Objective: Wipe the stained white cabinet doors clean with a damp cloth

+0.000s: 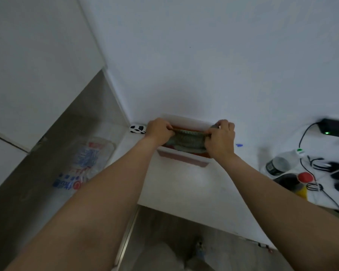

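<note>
Now the left hand point(158, 132) and right hand point(220, 138) each pinch an end of the grey cloth point(188, 140), stretched between them over a white tray point(184, 157)

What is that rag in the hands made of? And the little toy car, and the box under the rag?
The rag looks like soft woven or knitted cloth, grey-green; it sags and stretches between the left hand and the right hand. The toy car looks like hard, shiny plastic or painted metal; too small to tell. The box seems smooth whitish plastic with a reddish rim.

one cloth point(188, 140), two hands point(158, 132), one toy car point(138, 129)
</note>
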